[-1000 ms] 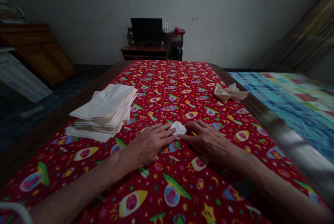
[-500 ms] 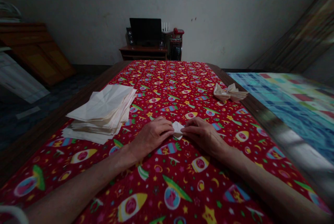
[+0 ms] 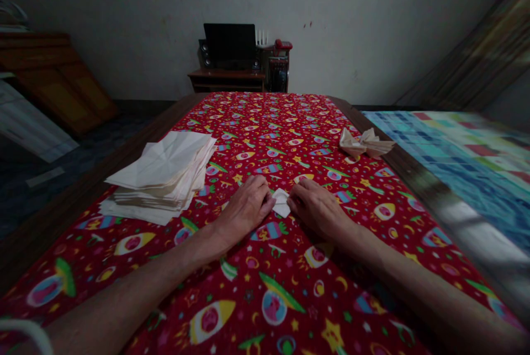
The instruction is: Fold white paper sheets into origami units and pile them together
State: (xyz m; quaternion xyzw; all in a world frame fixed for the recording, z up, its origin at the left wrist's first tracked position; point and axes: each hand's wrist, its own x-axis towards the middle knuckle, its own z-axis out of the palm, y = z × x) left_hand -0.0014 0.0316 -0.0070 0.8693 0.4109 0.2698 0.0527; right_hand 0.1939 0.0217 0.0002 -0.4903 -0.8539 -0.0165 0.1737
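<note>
A small folded piece of white paper lies on the red patterned cloth, between my two hands. My left hand pinches its left edge, with the fingers curled and the thumb along the near side. At its right edge, my right hand is closed too, fingertips bent down onto the paper. Creases and a layered fold show on the paper's upper face. Parts of its side edges are hidden under my fingers.
A stack of creased white paper sheets lies to the left. Several folded paper shapes sit at the right edge of the table. Beyond the far end stand a monitor and a red telephone. A bed is on the right.
My fingers have curled in more on both sides of the paper. The paper has turned slightly and its folded face looks different. The view has shifted a little.
</note>
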